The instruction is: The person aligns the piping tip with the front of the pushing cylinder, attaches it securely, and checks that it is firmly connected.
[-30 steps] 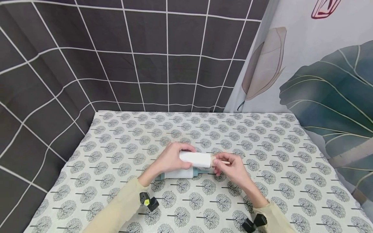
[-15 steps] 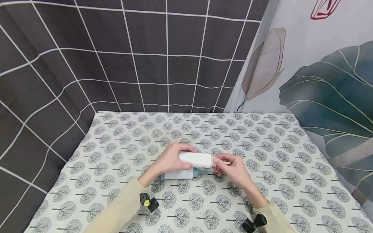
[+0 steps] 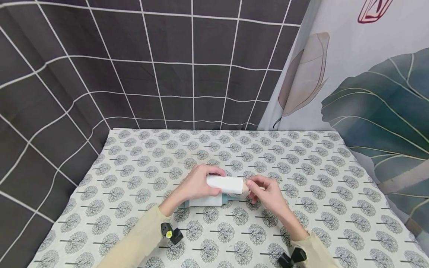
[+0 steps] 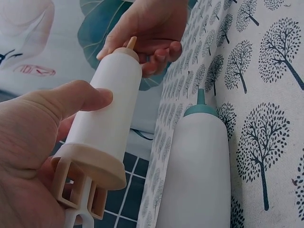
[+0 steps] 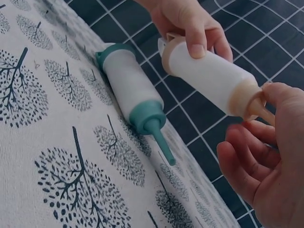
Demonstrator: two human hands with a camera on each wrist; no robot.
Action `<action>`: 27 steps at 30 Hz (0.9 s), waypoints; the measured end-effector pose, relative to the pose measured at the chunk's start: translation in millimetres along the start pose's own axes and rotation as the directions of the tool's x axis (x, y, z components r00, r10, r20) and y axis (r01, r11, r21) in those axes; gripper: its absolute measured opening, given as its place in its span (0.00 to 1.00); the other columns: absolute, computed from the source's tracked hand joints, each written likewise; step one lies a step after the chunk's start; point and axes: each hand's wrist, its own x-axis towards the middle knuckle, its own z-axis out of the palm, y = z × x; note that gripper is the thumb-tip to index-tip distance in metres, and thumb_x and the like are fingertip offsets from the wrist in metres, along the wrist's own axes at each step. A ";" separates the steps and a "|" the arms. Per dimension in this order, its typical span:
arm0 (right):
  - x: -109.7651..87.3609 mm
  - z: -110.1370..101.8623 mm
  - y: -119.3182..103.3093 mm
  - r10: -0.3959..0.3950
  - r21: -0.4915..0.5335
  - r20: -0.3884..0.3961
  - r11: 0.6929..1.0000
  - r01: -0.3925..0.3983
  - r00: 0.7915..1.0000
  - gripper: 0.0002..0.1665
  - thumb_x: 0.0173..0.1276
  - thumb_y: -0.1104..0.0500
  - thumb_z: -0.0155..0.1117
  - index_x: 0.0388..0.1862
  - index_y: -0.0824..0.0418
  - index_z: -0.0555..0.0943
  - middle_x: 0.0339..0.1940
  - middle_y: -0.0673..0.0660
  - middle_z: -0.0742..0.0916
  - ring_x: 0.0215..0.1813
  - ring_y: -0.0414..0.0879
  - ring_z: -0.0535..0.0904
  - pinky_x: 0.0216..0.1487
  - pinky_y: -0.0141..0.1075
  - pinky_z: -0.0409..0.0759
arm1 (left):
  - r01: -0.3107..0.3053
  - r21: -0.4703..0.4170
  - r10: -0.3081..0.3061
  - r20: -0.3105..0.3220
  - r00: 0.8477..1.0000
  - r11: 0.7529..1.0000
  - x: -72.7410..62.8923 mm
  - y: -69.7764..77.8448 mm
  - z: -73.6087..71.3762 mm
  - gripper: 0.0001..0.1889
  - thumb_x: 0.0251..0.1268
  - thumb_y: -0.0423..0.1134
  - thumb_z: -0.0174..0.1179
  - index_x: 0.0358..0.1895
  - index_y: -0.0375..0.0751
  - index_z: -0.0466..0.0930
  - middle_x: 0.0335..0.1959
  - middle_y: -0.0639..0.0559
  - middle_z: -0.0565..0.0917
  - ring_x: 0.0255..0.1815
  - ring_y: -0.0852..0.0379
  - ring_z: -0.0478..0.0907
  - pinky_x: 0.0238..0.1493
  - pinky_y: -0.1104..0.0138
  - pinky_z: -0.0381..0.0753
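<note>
My left hand (image 3: 200,182) grips a white cylindrical bottle (image 3: 231,185) around its body and holds it nearly level above the cloth. A beige end cap with an open frame (image 4: 95,166) shows at the bottle's near end in the left wrist view. The fingertips of my right hand (image 3: 268,191) pinch the beige nozzle collar (image 5: 242,99) at the other end; the thin tip points toward the palm. Just below lies a second white bottle with teal ends (image 3: 206,201), on its side, its teal nozzle (image 5: 159,140) pointing right. The left hand partly covers it in the head view.
A cloth with a tree print (image 3: 241,238) covers the table. Dark curtain with a white grid (image 3: 171,78) hangs behind and at the left. A leaf-patterned pale curtain (image 3: 372,100) hangs at the right. Each wrist carries a small black camera.
The fingers of my right hand have shifted a little around the beige collar. My left hand and both bottles stay in nearly the same place.
</note>
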 end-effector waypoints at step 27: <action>-0.3 0.1 2.7 -0.269 0.037 0.079 0.963 0.267 0.960 0.26 0.53 0.79 0.67 0.52 0.72 0.74 0.49 0.68 0.80 0.47 0.49 0.80 0.45 0.39 0.84 | -0.008 0.006 0.008 -0.012 1.000 1.000 -0.3 -1.5 -1.5 0.24 0.41 0.32 0.76 0.49 0.43 0.86 0.43 0.53 0.87 0.40 0.57 0.80 0.42 0.61 0.78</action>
